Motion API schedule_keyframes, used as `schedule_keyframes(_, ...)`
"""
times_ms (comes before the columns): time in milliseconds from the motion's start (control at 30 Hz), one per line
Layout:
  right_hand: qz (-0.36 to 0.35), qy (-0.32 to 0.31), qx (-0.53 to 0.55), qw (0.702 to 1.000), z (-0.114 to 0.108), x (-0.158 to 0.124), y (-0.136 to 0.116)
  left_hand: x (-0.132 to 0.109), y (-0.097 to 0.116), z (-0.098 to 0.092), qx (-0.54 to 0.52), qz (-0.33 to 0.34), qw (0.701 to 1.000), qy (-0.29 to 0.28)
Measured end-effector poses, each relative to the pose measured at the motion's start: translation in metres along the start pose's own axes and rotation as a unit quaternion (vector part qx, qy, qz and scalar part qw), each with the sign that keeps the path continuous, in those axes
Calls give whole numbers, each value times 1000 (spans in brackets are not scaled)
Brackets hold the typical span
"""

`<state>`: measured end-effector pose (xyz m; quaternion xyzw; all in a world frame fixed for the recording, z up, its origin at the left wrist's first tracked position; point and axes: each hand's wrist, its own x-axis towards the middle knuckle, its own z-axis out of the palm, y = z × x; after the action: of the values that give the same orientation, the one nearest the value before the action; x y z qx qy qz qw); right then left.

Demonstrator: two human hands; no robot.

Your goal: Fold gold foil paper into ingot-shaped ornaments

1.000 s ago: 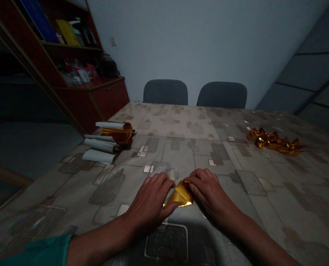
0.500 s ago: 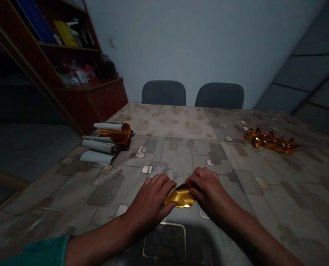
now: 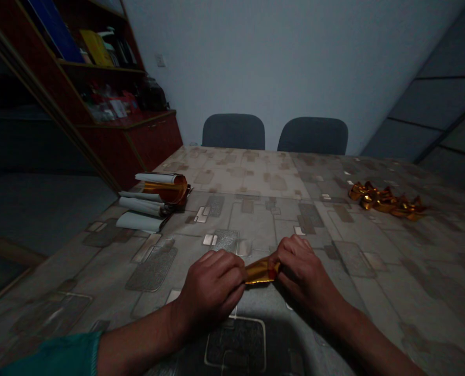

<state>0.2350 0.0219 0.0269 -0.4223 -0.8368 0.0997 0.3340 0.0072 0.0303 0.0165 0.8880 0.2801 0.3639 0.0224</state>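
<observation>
Patterned table (image 3: 255,177), curled sheets (image 3: 148,204), gold pieces (image 3: 386,201)

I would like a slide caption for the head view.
Two hands hold shiny gold paper at a patterned table, with two dark chairs beyond.

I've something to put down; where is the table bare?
Free: patterned grey tabletop between the curled gold and white sheets and folded shiny gold pieces, back toward the rounded grey chairbacks. Crowded: near middle, where left hand and right hand hold a shiny gold strip.
</observation>
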Motion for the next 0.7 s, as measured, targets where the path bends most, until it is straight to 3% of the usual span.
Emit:
schedule_keyframes(133,-21,1,-9,1000,2,-1,1,-4,0,2,44,69,996,32)
schedule_keyframes(300,-27,-12,-32,999,7,-3,4,-5,2,6,83,110,991,0)
schedule_keyframes(500,-21,-85,-52,995,8,-8,3,-10,3,13,120,107,985,-57)
schedule_keyframes(700,7,-170,-27,985,2,-11,3,-14,1,19,120,54,983,-126)
